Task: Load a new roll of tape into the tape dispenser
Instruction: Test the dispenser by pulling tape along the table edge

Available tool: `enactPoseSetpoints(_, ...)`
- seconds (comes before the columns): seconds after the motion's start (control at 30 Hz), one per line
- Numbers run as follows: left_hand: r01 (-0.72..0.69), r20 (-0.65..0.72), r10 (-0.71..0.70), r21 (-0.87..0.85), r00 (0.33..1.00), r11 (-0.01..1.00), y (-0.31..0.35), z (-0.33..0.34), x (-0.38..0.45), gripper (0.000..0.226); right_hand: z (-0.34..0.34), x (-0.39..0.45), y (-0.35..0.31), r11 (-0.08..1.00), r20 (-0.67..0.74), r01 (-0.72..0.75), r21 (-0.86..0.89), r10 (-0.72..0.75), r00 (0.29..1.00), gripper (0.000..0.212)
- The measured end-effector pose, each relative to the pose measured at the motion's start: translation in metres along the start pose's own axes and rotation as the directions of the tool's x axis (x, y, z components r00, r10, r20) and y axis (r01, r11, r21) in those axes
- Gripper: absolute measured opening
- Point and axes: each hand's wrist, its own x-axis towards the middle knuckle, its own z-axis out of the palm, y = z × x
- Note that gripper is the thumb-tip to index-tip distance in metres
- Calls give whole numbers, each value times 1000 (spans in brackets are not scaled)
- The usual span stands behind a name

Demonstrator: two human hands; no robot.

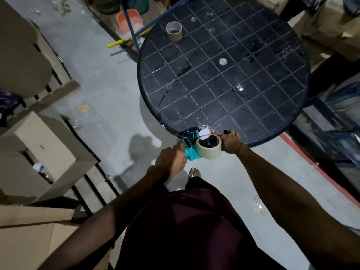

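You're standing at the near edge of the round black plastic table w/ a moulded grid top [233, 78], looking straight down. Both arms reach fwd to the teal plastic tape dispenser [190, 151], which sits at the table's near rim, partly over the edge above the grey concrete floor [109, 90].

Your left hand [171, 160] grips the dispenser's teal body from the left side, fingers curled round it, thumb side up. Your right hand [230, 142] is on the far right side of the beige roll of tape [208, 147], fingers curled over something dark at the table rim – prob. the dispenser handle, but can't tell for sure; fingertips hidden.

Roll is on the dispenser, lying w/ its open core facing up toward you, dark hub visible inside. A short white tab of tape [204, 131] sticks out near the dispenser's black metal front end [191, 130], which touches the table rim.

Far side of table, well apart from the hands: an empty brown cardboard tape core [174, 32], standing upright. Small white round cap [222, 61] at table centre. Bits of clear tape scraps stuck on the grid.

Left of you: open brown cardboard boxes [44, 152] on the floor. Beyond the table's far left: an orange plastic bin [129, 18], yellow handle [116, 43] lying on the floor. Your sandalled foot [194, 172] shows just below the dispenser.
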Motion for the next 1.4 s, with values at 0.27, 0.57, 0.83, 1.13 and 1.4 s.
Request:
enactPoseSetpoints(0.27,93,-126,-107,-115,986,989,-21,-22,3,55,-12,-25,-21,995,-2,-26,96,26,1000,80)
enactPoseSetpoints(0.57,276,-79,-330,-390,941,879,-39,-56,18,52,-24,-37,-31,980,-83,-21,200,38,996,84)
enactPoseSetpoints(0.83,256,-45,-322,-507,946,823,-62,-74,38,35,-68,-31,-78,671,-300,120,731,159,941,84)
enactPoseSetpoints(1.13,145,-77,-267,-682,961,717,-110,-110,59,48,-162,-35,-149,145,-344,312,939,333,878,89)
enactPoseSetpoints(1.4,16,-87,-127,-763,988,646,-167,-145,80,38,-212,-31,-195,183,-454,420,889,465,760,72)
